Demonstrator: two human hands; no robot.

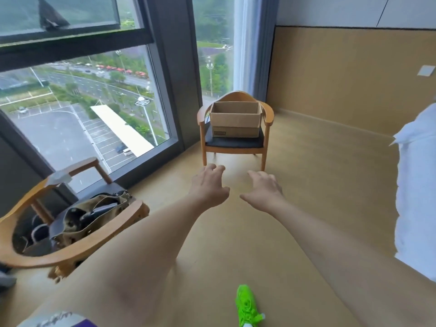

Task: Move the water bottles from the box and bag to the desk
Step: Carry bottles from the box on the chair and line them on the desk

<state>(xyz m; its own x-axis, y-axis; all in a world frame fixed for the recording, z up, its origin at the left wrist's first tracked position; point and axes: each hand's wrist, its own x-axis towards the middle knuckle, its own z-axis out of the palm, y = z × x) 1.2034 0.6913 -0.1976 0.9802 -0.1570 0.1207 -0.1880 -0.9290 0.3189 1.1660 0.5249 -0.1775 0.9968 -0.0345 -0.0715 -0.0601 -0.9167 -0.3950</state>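
While both bare arms reach forward over the tan floor (306, 185), the left hand (208, 185) and the right hand (264, 191) hang in the air side by side, near each other but apart, palms down. The grip of each is loose: fingers spread and slightly bent, holding nothing and touching nothing.

At 12 o'clock from the hands, well apart from them, a wooden armchair (236, 147) with a dark seat stands by the window (82, 102). On its seat sits the cardboard box (236, 121), upright, its top open. From this angle only the inner walls show, so whether any bottle lies inside cannot be told.

At about 8 o'clock from the left hand, a second wooden armchair (70, 251) carries an olive and dark bag (94, 215), its mouth gaping; the contents are dark and blurred, and no bottle can be made out.

At 3 o'clock, along the right edge, lies white bedding (417, 197). At 6 o'clock, near the bottom edge, a bright green shoe (247, 308) rests on the floor.
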